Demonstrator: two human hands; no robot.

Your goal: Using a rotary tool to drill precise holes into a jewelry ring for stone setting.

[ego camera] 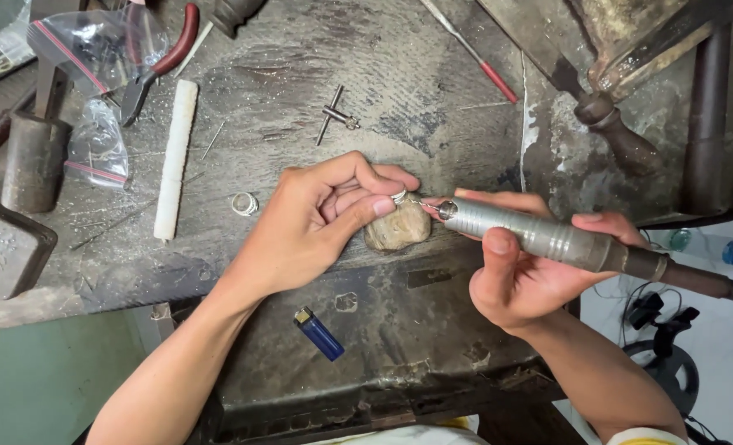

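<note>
Head view: left hand (pixel 321 222) pinches a small silver metal ring (pixel 399 196) on a worn wooden peg (pixel 397 228). Right hand (pixel 523 268) wraps a grey ribbed metal rotary handpiece (pixel 531 233). Ring looks light, stiff, slippery; grip its rim.

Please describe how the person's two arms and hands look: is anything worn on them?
Both forearms are bare, with no gloves, rings or watch visible. The left hand and right hand have short, plain nails. Only near the right elbow a white cuff with a yellow edge shows.

Two hands (pixel 317 222), two rings (pixel 244 203), one rotary handpiece (pixel 539 235), one lighter (pixel 318 333), one pair of pliers (pixel 162 64), two plastic bags (pixel 96 147)
</note>
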